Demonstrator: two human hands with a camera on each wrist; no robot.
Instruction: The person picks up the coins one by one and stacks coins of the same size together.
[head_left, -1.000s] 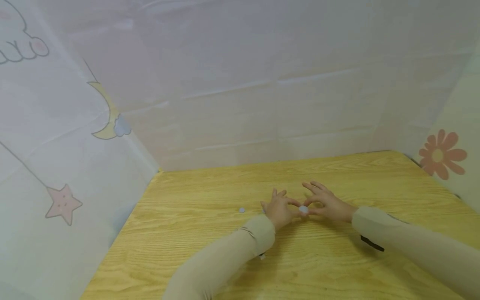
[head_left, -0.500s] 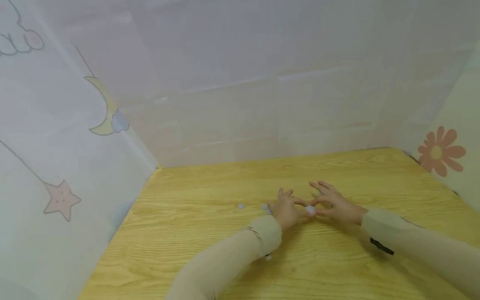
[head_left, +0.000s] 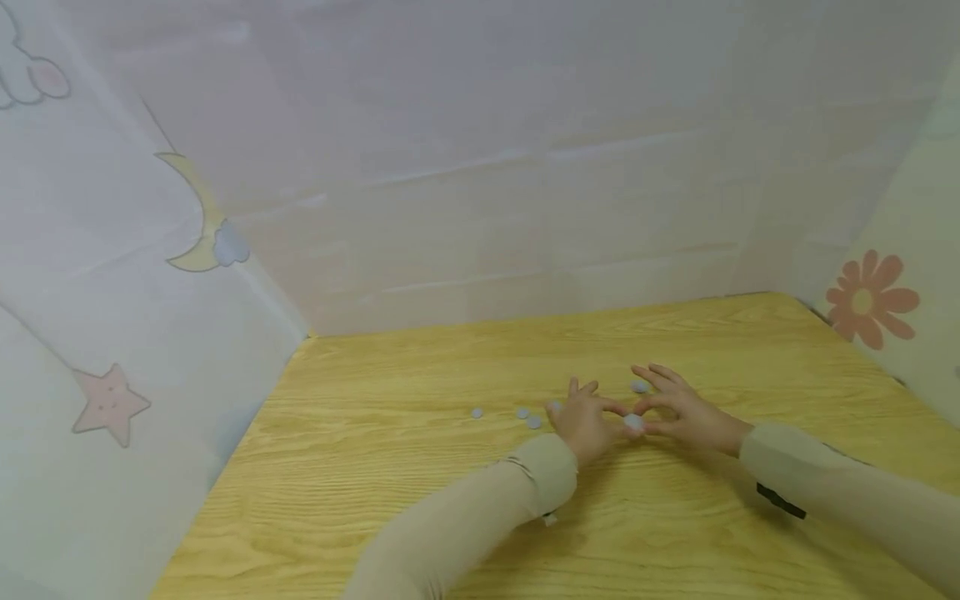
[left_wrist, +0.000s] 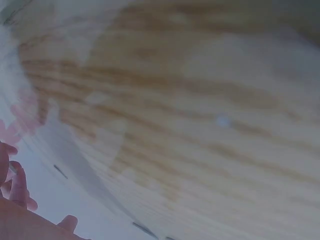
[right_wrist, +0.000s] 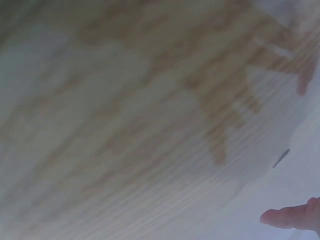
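Both hands meet over the right half of the wooden table in the head view. A pale, flat, roundish disc (head_left: pixel 633 422) sits between them. My left hand (head_left: pixel 588 423) pinches its left edge between thumb and index finger, other fingers raised. From the other side my right hand (head_left: pixel 693 421) pinches it likewise. Behind the right hand's fingertips lies another pale disc (head_left: pixel 639 387). Left of the left hand are more loose discs, one (head_left: pixel 534 422) close by and one (head_left: pixel 477 413) farther out. The left wrist view catches only part of the left hand (left_wrist: pixel 17 192); the right wrist view, one finger (right_wrist: pixel 290 217).
The yellow wood-grain table (head_left: pixel 390 475) reaches back to a pale cloth wall (head_left: pixel 465 200). Side cloths carry a printed moon, star and flower (head_left: pixel 862 300). A dark strap (head_left: pixel 780 502) hangs beneath the right sleeve.
Both hands have shifted right over the table, still pinching the disc between them. More loose discs show beside the left hand and behind the right one. The view has turned slightly.
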